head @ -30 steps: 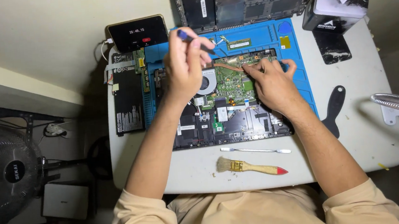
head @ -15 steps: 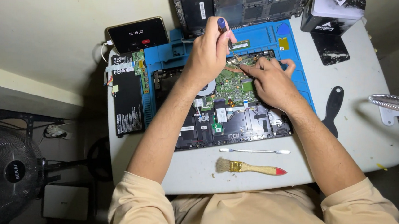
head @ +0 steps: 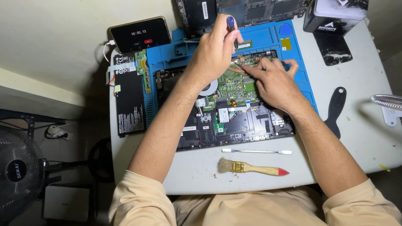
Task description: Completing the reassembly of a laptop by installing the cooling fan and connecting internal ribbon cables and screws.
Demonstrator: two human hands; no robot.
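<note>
- The left hand [head: 213,54] has swung up and across from over the fan side of the board, and now sits at the top edge of the open laptop [head: 229,103], fingers wrapped around a blue-handled screwdriver [head: 233,36].
- The screwdriver stands nearly upright, its tip down on the green circuit board [head: 234,84] close to the copper heat pipe; a second ago it was held clear of the board, so the tool looks to be engaging a fastener now.
- The right hand [head: 272,81] has barely moved: it rests on the board just beside the tip, fingers narrow, pinching at something too small to make out.
- The laptop lies on a blue repair mat [head: 271,33] on a white worktop [head: 369,128].
- At the near edge lie a wooden-handled brush [head: 250,166] and a thin metal spudger [head: 256,150]; a black pry tool [head: 335,112] sits to the right.
- To the left lies a flat black battery [head: 130,104], with a phone [head: 140,35] showing a timer above it.
- The room is dim, and a black fan [head: 7,176] stands on the floor to the left.
</note>
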